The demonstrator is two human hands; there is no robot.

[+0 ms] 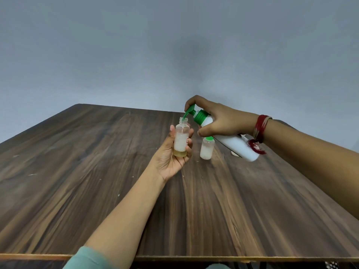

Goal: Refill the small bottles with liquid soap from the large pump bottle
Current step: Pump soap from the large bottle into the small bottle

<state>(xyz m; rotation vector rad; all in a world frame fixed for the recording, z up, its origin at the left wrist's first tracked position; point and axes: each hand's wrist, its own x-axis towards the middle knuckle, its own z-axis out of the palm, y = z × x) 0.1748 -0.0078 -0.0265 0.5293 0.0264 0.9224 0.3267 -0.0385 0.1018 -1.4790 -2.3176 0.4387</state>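
Note:
My left hand (171, 154) grips a small clear bottle (181, 139) upright above the table, its mouth uncapped; yellowish liquid lies at its bottom with white foam above. My right hand (219, 118) holds the large white pump bottle (233, 142) tilted, with fingers over its green pump head (191, 110). The green spout points down into the small bottle's mouth. A second small bottle (206, 148) with a green cap stands on the table between my hands, filled with whitish liquid.
The dark wooden table (97, 162) stretches wide to the left and toward me, its front edge near the bottom of the view. A small pale round thing (235, 153) lies partly hidden behind the pump bottle. A grey wall stands behind.

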